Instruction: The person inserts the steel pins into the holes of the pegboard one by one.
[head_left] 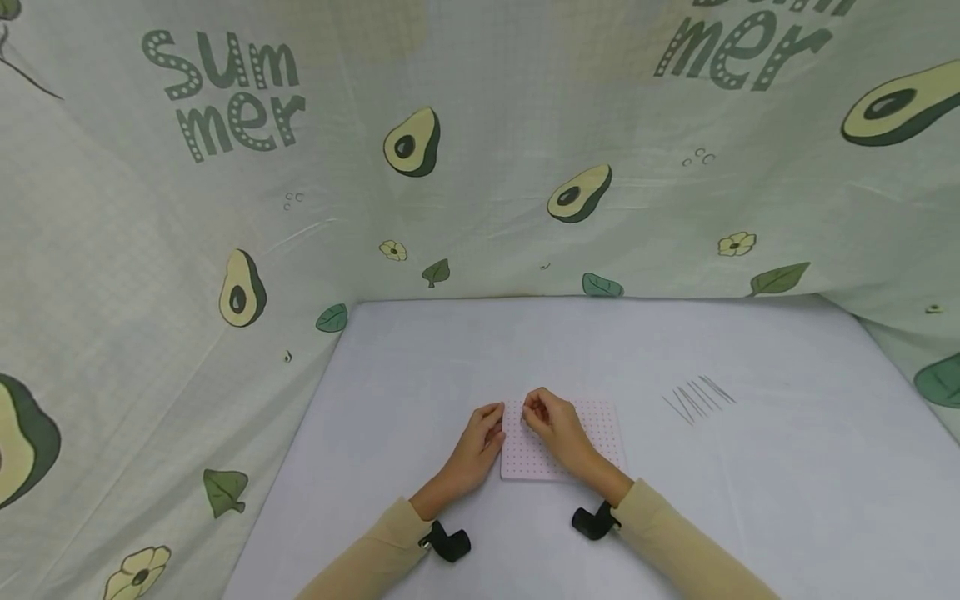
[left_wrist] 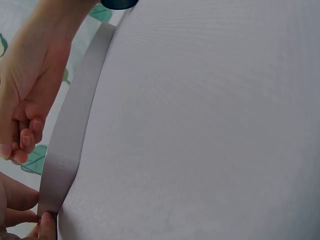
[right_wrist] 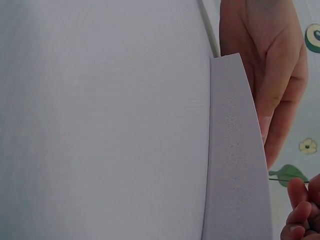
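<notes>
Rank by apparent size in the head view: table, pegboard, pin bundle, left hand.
1. Table, far the largest.
2. Pegboard, partly hidden by the hands.
3. Left hand and pin bundle: similar extent, too close to rank.

Pink dotted board (head_left: 592, 433) lies flat on table (head_left: 450, 375).

Head view downward; wrist views close, sharing the board (head_left: 558, 442).
</notes>
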